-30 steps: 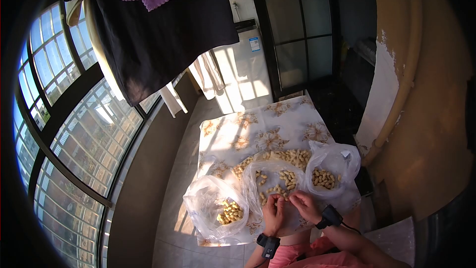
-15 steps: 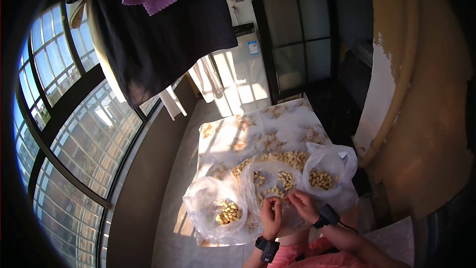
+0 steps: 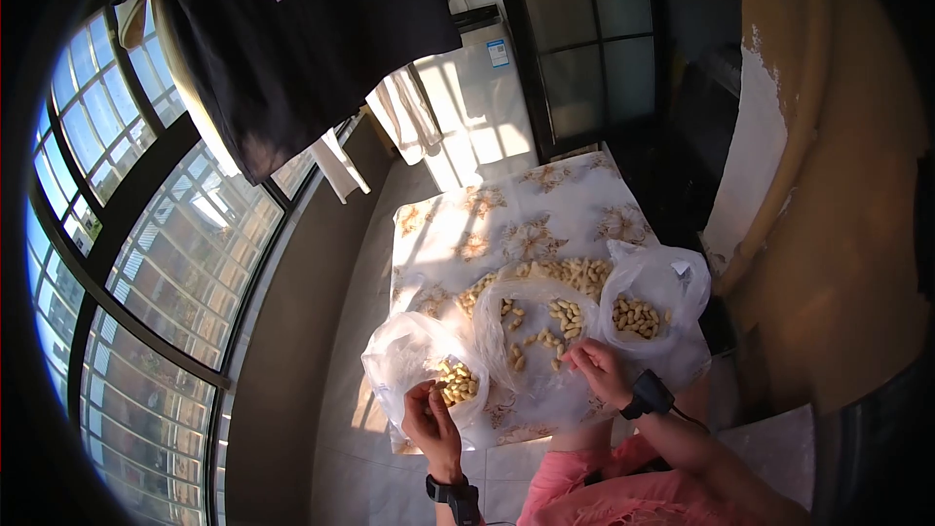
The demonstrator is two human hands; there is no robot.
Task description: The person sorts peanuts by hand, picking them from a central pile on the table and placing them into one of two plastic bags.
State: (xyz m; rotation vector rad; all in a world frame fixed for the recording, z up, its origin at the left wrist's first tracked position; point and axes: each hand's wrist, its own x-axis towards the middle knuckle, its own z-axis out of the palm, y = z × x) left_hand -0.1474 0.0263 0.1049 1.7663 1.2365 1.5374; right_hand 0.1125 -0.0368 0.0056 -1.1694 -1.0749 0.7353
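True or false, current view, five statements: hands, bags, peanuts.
1. The left hand is at the leftmost translucent plastic bag. True.
2. The two hands touch. False: they are apart, with the right hand at the middle translucent plastic bag.
3. Loose tan peanuts lie beyond the middle bag. True.
4. The rightmost translucent plastic bag holds no peanuts. False: peanuts lie inside.
5. A black strapped device is on the right wrist. True.
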